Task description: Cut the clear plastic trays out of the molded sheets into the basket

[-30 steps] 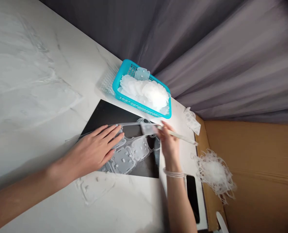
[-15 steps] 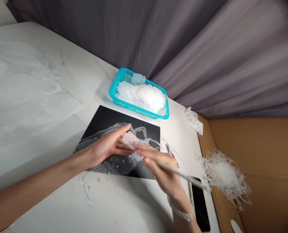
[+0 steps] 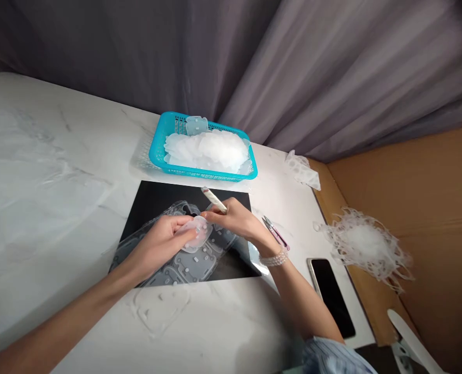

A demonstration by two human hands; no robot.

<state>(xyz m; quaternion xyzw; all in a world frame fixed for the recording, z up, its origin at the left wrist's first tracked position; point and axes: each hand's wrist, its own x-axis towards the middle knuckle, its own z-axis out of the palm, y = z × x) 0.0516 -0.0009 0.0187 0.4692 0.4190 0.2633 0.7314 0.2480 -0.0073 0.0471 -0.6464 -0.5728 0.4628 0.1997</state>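
My left hand (image 3: 168, 239) pinches a small rounded piece of translucent plastic (image 3: 203, 236), thumb on top. Against the upper edge of that piece rest the fingertips of my right hand (image 3: 231, 218), which also grips a white pen-like tool (image 3: 214, 200). One end of the tool points up and away; its other end is hidden in the hand. Beneath both hands a clear moulded sheet (image 3: 200, 262) with several rounded shapes lies over a black mat (image 3: 155, 197).
A blue basket (image 3: 159, 143) heaped with translucent pieces (image 3: 215, 148) stands behind the mat. To the right lie thread snips (image 3: 275, 232), a phone (image 3: 330, 296), a tangle of clear offcuts (image 3: 365, 241) and a crumpled white scrap (image 3: 303, 170). A clear sheet covers the left table.
My right hand has turned, so the tool now points up and away instead of back to the right. The left thumb now presses on top of the piece. The camera view has shifted.
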